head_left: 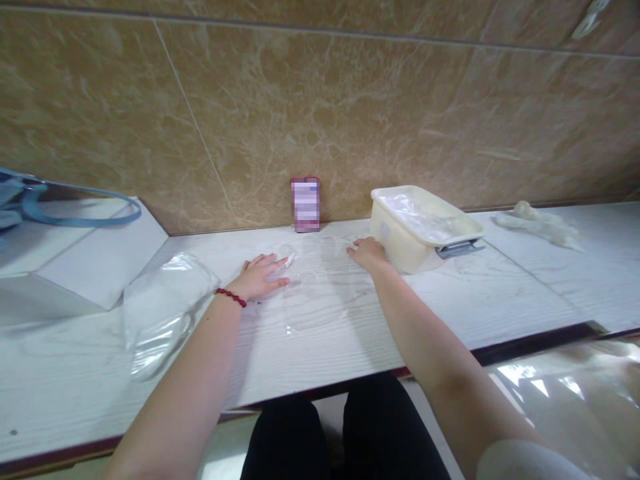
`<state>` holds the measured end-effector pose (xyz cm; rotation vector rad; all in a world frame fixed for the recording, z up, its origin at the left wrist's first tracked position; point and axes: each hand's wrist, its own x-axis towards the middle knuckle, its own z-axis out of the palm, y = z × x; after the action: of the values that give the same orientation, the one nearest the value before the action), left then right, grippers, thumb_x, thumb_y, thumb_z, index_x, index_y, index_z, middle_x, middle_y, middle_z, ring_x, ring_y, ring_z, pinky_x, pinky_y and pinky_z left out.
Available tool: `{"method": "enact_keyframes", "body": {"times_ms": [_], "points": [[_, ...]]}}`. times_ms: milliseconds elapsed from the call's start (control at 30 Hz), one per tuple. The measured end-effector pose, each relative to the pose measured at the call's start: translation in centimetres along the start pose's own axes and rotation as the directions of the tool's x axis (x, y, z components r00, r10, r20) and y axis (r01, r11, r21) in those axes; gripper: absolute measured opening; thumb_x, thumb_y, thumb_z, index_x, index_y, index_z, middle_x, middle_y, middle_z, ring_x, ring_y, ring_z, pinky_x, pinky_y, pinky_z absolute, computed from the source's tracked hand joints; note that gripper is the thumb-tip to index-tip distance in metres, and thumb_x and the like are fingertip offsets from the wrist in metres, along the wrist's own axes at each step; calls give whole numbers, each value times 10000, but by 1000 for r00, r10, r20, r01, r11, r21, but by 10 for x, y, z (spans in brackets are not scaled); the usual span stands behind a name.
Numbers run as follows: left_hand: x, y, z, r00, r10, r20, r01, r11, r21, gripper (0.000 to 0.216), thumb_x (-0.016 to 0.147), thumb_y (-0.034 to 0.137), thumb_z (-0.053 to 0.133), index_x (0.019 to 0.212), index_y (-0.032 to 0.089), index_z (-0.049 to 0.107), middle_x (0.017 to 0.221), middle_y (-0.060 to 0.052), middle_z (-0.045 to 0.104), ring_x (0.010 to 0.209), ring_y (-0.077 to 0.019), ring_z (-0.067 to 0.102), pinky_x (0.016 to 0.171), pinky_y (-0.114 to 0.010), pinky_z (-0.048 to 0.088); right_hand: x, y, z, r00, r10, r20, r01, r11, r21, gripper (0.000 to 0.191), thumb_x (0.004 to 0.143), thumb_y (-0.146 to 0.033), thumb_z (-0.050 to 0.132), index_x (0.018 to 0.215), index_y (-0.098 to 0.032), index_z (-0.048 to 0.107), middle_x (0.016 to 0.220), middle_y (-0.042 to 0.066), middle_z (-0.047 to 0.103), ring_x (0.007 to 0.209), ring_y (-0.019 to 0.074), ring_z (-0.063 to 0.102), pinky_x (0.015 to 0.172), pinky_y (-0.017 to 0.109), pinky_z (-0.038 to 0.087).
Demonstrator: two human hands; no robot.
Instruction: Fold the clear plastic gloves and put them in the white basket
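A thin clear plastic sheet or bag (320,280) lies flat on the white wood-grain table (500,293). My left hand (261,275), with a red bead bracelet at the wrist, rests flat on the sheet's left edge with fingers spread. My right hand (367,253) presses on the sheet's far right corner, fingers curled down, right beside a cream plastic tub (395,237). Whether the right hand pinches the sheet is unclear.
A stack of clear bags (160,310) lies left of my hands. A white box (80,267) with a blue strap stands at far left. A small blurred card (305,203) leans on the brown tiled wall. Crumpled clear material (537,223) lies at far right.
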<state>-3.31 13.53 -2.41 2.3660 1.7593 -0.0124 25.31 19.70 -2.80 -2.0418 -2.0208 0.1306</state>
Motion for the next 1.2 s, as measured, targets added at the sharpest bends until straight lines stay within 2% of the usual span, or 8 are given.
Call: {"method": "enact_keyframes", "body": {"times_ms": [167, 300, 433, 533, 633, 767, 900, 1200], "points": [[4, -3, 3, 988, 26, -150, -30, 999, -25, 644, 729, 624, 319, 1264, 268, 362, 1349, -85, 308, 1238, -269, 228, 983, -440, 189, 3, -5, 8, 999, -45, -24, 46, 997, 61, 223, 735, -312, 488, 812, -190, 657, 869, 117, 606, 882, 238, 552, 787, 345, 388], [2, 6, 0, 937, 73, -340, -106, 991, -79, 556, 768, 551, 332, 1175, 202, 482, 1240, -94, 447, 1154, -212, 367, 982, -352, 247, 2, -7, 8, 993, -101, -54, 108, 983, 146, 173, 723, -289, 491, 764, -197, 631, 817, 69, 624, 814, 191, 565, 730, 294, 403], [1, 32, -2, 889, -22, -457, -137, 941, -311, 469, 778, 465, 370, 1117, 172, 507, 1003, -73, 576, 929, -166, 522, 847, -282, 397, -2, -9, 9, 992, -119, -44, 127, 939, 318, 180, 687, -259, 525, 858, -219, 560, 776, 4, 619, 685, 123, 559, 595, 214, 407], [9, 57, 0, 911, -96, -401, -144, 838, -527, 407, 766, 403, 407, 1088, 173, 499, 871, -51, 597, 757, -144, 561, 718, -265, 447, -5, -12, 10, 991, -131, -16, 128, 917, 377, 336, 641, -173, 543, 969, -227, 495, 695, -30, 600, 602, 104, 540, 532, 192, 388], [25, 82, 3, 964, -121, -237, -94, 679, -728, 385, 733, 349, 483, 1075, 172, 478, 796, -43, 601, 675, -137, 566, 670, -275, 454, -7, -15, 10, 985, -173, -26, 168, 898, 406, 398, 630, -123, 526, 1012, -212, 461, 652, -37, 583, 587, 98, 534, 535, 186, 388], [50, 110, 1, 981, -182, 72, 117, 252, -961, 383, 716, 270, 542, 1067, 161, 436, 693, -29, 589, 612, -125, 568, 630, -272, 467, -8, -17, 8, 972, -226, -61, 229, 867, 443, 405, 635, -115, 523, 1023, -197, 444, 651, -32, 580, 608, 96, 538, 564, 187, 401], [68, 127, -6, 975, -147, 168, 152, -110, -982, 221, 783, 259, 456, 979, 156, 456, 620, -14, 578, 573, -104, 572, 646, -244, 472, -11, -19, 4, 954, -297, -35, 276, 830, 485, 430, 625, -69, 502, 1029, -202, 433, 657, -35, 589, 613, 96, 548, 571, 190, 410], [66, 125, -11, 963, -153, 221, 173, -275, -946, 380, 794, 441, 407, 1046, 162, 356, 699, -56, 599, 572, -127, 593, 625, -270, 496, -16, -22, -2, 939, -340, -44, 320, 824, 467, 475, 622, -60, 496, 1071, -190, 411, 705, -13, 603, 673, 117, 564, 612, 218, 416]]}}
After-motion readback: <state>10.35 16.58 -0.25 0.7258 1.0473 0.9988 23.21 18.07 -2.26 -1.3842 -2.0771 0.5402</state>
